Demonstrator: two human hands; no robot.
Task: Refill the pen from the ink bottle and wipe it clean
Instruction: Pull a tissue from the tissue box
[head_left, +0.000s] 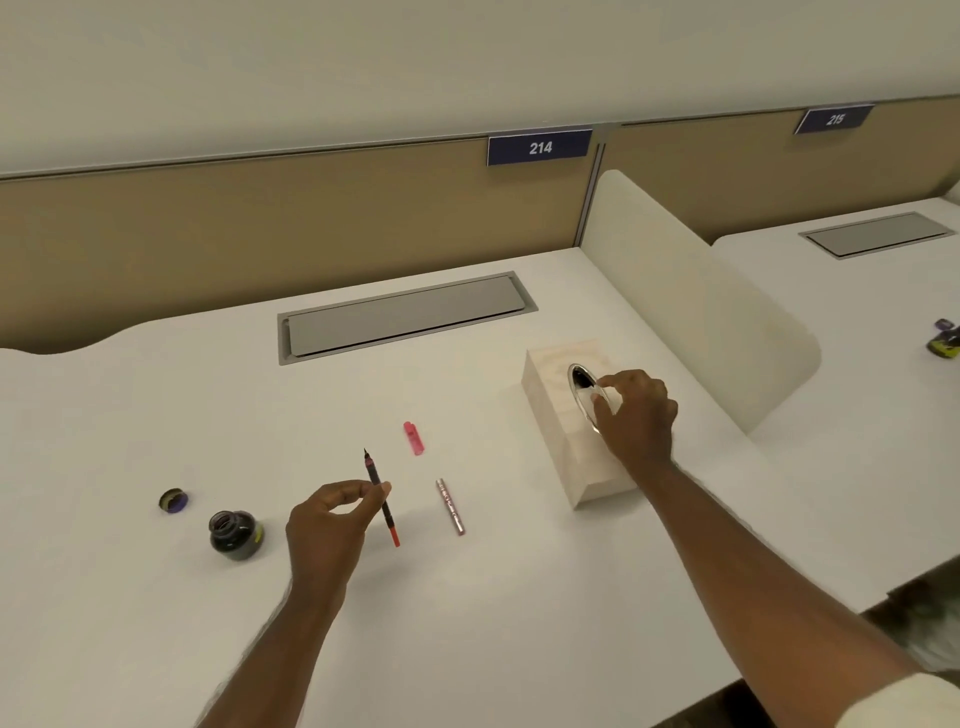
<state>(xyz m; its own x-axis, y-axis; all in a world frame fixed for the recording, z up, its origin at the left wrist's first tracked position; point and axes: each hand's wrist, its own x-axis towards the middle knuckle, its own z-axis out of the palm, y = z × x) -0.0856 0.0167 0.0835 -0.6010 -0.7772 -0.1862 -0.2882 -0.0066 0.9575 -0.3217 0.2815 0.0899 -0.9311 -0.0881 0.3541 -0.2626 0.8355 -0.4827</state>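
Note:
My left hand pinches a thin pen part between thumb and fingers, nib pointing away, red end toward me. The open ink bottle stands on the white desk to the left of that hand, with its purple cap lying beyond it. A pink pen cap and a pinkish pen barrel lie on the desk between my hands. My right hand rests on a pale tissue box, with fingers pinching a white tissue at its oval slot.
A grey cable flap is set into the desk behind the objects. A curved white divider stands right of the tissue box. Another ink bottle sits on the neighbouring desk at far right.

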